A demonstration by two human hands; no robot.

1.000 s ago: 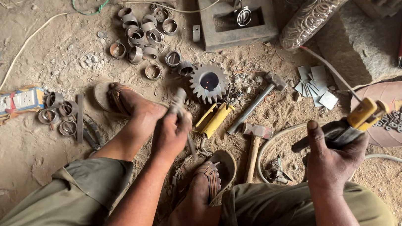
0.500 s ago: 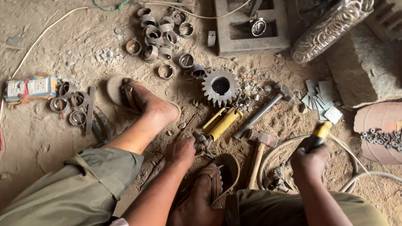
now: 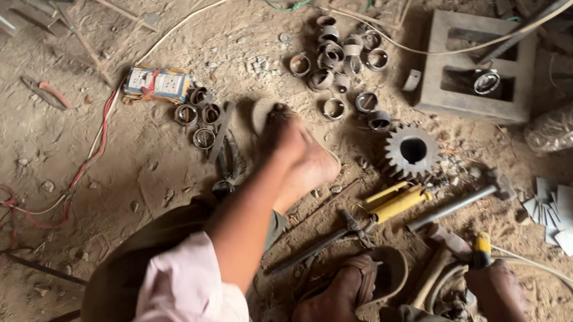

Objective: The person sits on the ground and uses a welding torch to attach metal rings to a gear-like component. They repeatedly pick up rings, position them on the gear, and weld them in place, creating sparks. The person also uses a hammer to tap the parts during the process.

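My right hand is at the bottom edge, closed around a yellow-and-black tool handle with a pale cable trailing from it. My left arm, in a pink sleeve, reaches forward over my olive trouser leg. My left hand blends with my bare left foot, so I cannot tell whether it holds anything. That foot rests on the dirt by a sandal. A steel gear lies just right of the foot.
Several metal rings lie scattered ahead, with more beside a socket box. Yellow-handled tools, a hammer and a long rod lie near my sandalled right foot. A concrete block stands at the right.
The view has moved closer and to the left. My left hand left the spot by the yellow tools and went toward my foot. My right hand dropped lower with its tool.
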